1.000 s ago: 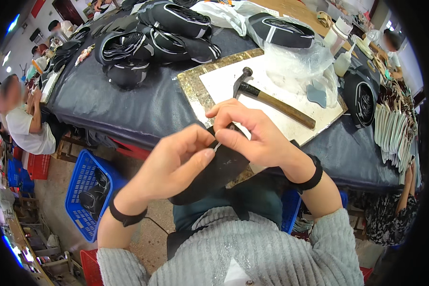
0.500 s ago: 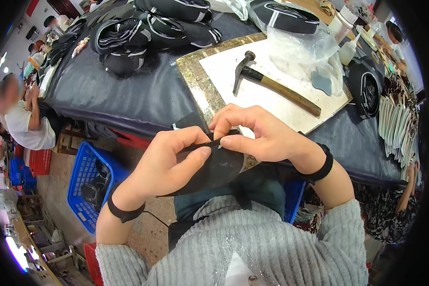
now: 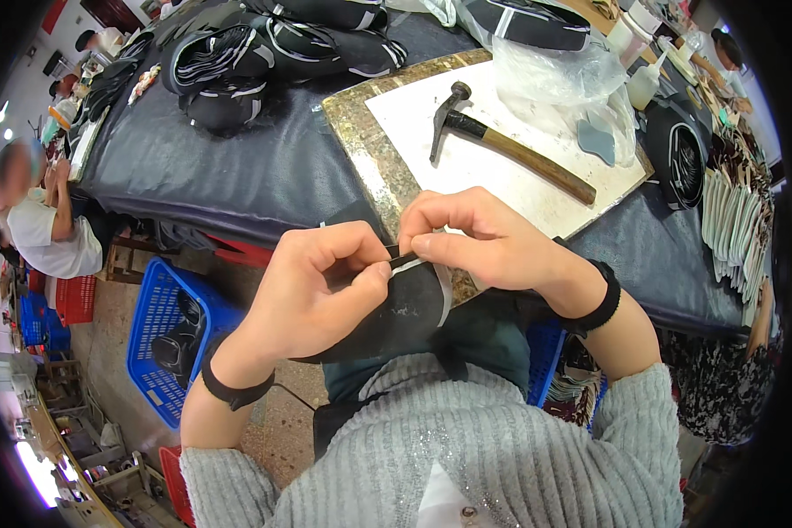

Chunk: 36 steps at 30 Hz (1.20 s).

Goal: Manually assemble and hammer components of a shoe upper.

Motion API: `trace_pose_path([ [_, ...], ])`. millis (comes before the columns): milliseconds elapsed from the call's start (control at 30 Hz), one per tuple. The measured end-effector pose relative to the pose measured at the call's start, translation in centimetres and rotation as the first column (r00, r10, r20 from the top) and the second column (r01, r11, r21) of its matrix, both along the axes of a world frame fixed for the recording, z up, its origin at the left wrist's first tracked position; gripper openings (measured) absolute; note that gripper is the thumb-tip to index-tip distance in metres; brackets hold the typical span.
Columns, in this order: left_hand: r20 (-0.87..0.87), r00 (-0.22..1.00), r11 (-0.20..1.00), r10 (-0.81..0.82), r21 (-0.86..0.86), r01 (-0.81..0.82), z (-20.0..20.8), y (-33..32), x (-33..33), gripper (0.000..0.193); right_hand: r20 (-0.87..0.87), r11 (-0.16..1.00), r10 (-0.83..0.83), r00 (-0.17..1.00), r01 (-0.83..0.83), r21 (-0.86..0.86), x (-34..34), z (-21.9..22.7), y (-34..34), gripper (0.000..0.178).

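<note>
Material (image 3: 409, 308), black with a pale strip along its upper edge, is up between the two hands, over the lap and just off the near side of the dark table (image 3: 229, 176)! Left hand (image 3: 317, 286) has thumb and fingertips pinched on that edge; right hand (image 3: 480, 242) pinches right beside it, thumb against forefinger, so both have hold of the one piece. Beyond the knuckles, a stone slab (image 3: 356, 114) carries a white sheet (image 3: 466, 172), and across it lies a hammer (image 3: 502, 144), wooden handle slanting down to the right. Behind that handle slumps a clear plastic bag (image 3: 554, 75), a grey-blue piece (image 3: 596, 141) just beside it. Farther back, black bundles (image 3: 299, 53) heap up on the left! Down on the floor, also left, a blue basket (image 3: 145, 352) holds dark pieces (image 3: 176, 348).
</note>
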<state>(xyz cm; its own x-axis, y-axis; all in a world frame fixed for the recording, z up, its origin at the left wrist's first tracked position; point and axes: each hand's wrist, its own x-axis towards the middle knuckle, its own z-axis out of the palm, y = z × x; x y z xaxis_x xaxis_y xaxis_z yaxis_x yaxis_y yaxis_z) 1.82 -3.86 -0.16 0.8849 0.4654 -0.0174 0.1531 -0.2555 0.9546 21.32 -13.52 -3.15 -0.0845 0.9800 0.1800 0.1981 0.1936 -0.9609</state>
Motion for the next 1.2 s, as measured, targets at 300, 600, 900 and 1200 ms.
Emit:
trace_pose_path([
  [300, 0.009, 0.999, 0.947, -0.042, -0.319, 0.042, -0.6, 0.6, -0.4, 0.006, -0.211, 0.978, 0.017, 0.977, -0.061, -0.201, -0.5, -0.7, -0.3, 0.014],
  [600, -0.028, 1.0, 0.986, -0.012, -0.164, 0.008, -0.9, 0.4, -0.7, 0.006, 0.045, 0.994, 0.072, 0.996, -0.068, -0.084, -0.7, -0.3, 0.2, 0.012],
  [900, 0.064, 0.998, 0.876, 0.005, 0.481, -0.035, -1.7, -0.1, -1.6, 0.005, 0.221, 0.974, -0.114, 0.968, 0.066, 0.215, -0.7, -1.4, -0.7, 0.01],
  [1200, 0.361, 0.919, 0.021, -0.16, 0.932, -0.362, -2.9, -1.4, -2.8, 0.024, 0.344, 0.396, -0.75, 0.565, -0.033, 0.918, -2.0, -2.6, -2.1, 0.014],
])
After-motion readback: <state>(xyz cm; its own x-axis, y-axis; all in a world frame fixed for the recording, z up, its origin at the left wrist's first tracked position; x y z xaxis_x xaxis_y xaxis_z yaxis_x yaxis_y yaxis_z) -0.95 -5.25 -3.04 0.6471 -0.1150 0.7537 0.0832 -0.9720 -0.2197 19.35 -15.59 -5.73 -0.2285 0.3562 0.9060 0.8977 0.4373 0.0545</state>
